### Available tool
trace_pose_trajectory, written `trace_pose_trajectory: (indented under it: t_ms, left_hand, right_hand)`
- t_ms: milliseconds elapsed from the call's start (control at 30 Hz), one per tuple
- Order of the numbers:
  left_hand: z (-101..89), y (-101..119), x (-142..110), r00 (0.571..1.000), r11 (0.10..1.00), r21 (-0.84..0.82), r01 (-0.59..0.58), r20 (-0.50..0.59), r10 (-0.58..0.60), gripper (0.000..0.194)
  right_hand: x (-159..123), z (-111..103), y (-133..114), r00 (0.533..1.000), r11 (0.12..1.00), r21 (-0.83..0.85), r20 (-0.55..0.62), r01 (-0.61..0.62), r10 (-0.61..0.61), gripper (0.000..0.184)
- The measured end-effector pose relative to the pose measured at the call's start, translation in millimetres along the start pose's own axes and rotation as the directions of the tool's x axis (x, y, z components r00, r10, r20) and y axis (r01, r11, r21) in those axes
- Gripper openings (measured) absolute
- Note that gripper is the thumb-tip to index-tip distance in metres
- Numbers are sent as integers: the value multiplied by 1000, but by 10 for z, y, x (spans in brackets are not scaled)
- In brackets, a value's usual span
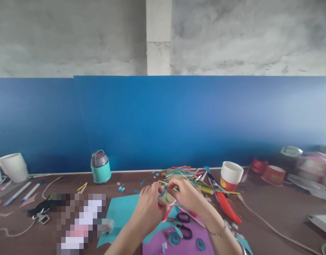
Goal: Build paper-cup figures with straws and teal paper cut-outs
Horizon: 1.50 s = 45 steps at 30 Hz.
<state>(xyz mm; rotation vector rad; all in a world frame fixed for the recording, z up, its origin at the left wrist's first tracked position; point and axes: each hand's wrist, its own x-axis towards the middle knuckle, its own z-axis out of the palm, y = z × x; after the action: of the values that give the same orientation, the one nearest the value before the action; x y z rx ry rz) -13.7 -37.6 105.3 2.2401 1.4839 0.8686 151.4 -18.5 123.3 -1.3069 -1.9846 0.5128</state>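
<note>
Toward the near edge of the brown tabletop [279, 209]: one purple sheet [154, 244], bearing two blue paper coils [174, 238], one nearer its right edge, and one pair of black-handled scissors [177, 224], handles to the right. Over the sheet's far edge, one red paper cup [167, 211], clutched in the left hand [150, 207], fingers curled round its side; mouth up, long axis close to vertical, exact tilt hard to tell. At the cup's mouth, the right hand [186, 191], fingers bent in beside a green strip [166, 196]; firm pinch or mere touch, impossible to tell.

Under and left of the hands, one turquoise sheet [123, 209], with one tape roll [108, 226] at its left edge. Farther left, two pens [32, 190], slanting toward the far edge. Along that far edge, left to right: one white cup [13, 168], one turquoise flask [101, 173], a loose heap of coloured strips [182, 173], too tangled to count, one upright white-and-red cup [232, 173], two red containers [274, 175], blurred. Behind, blue panelling [163, 124], then a grey wall [69, 35] with one pale pillar [159, 35].
</note>
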Motion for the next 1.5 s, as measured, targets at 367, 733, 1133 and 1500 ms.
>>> trace_pose_trajectory:
  t_ms: [367,733,1133,1500]
  left_hand:
    - [-38,83,-1,999,999,-20,43,6,-43,21]
    - [-18,43,8,999,999,-41,25,-23,-26,20]
    - [85,39,-4,999,998,-50,-30,-37,28,33]
    - [61,-52,47,999,998,-56,-42,-5,42,17]
  right_hand:
    - [35,66,2,997,990,-117,-42,-75,70,14]
    - [52,138,74,984,994,20,-139,-106,108,19]
    - [60,160,131,999,999,42,-41,-4,5,10]
    - [67,95,170,999,995,94,42,29,-34,29]
